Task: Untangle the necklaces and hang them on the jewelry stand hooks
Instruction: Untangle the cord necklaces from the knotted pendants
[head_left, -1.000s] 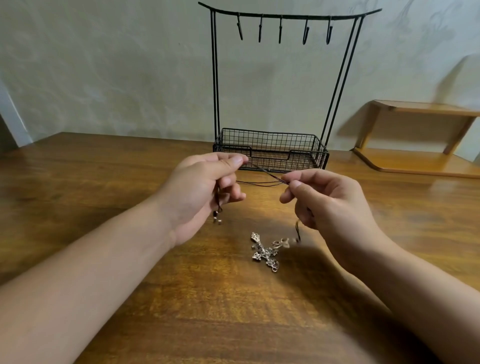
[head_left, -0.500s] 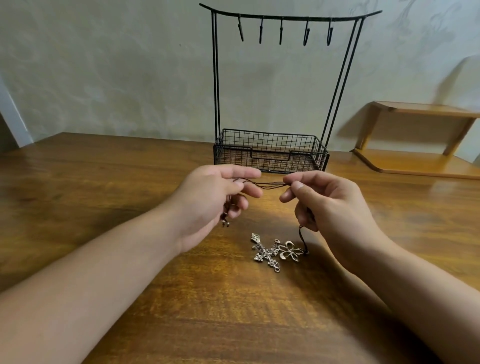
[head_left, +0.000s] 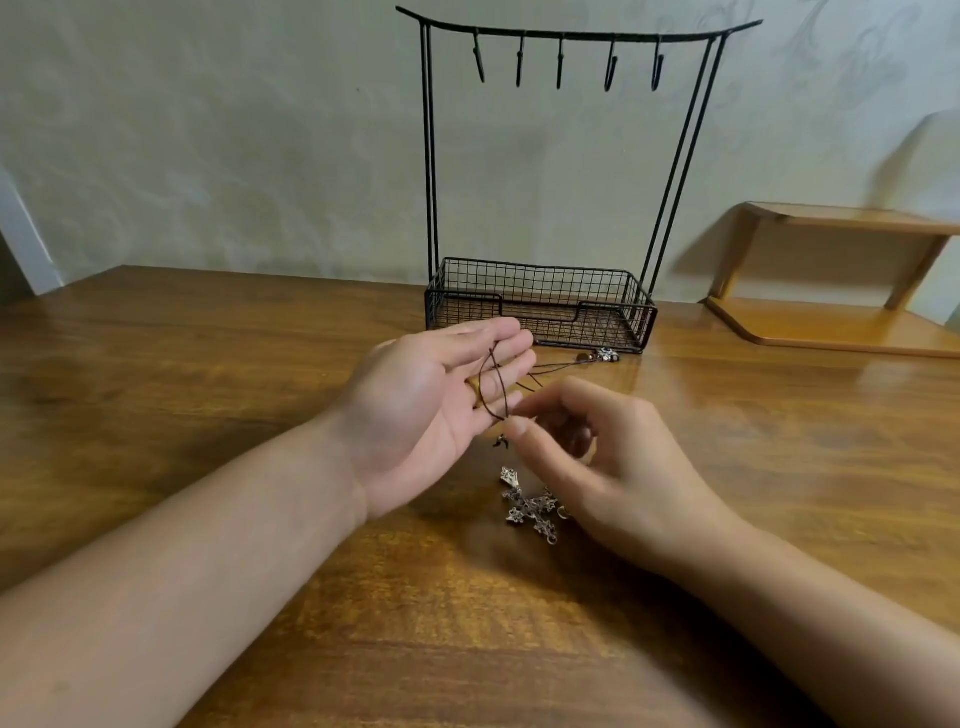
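Note:
My left hand (head_left: 441, 395) is spread flat, palm up, with a thin dark necklace cord (head_left: 493, 387) looped over its straight fingers. My right hand (head_left: 597, 457) pinches that cord between thumb and forefinger just below the left fingertips. A silver cross pendant (head_left: 530, 506) lies on the table under my hands, partly hidden by the right hand. Another cord runs back to a small silver pendant (head_left: 605, 355) beside the stand's basket. The black wire jewelry stand (head_left: 431, 156) stands behind, its several hooks (head_left: 560, 62) bare.
The stand's mesh basket (head_left: 540, 291) sits at its base on the brown wooden table (head_left: 208, 364). A low wooden shelf (head_left: 831, 322) stands at the back right against the pale wall.
My left hand has opened from a pinch to a flat palm with the cord draped on its fingers. My right hand has dropped lower and moved left to the cord.

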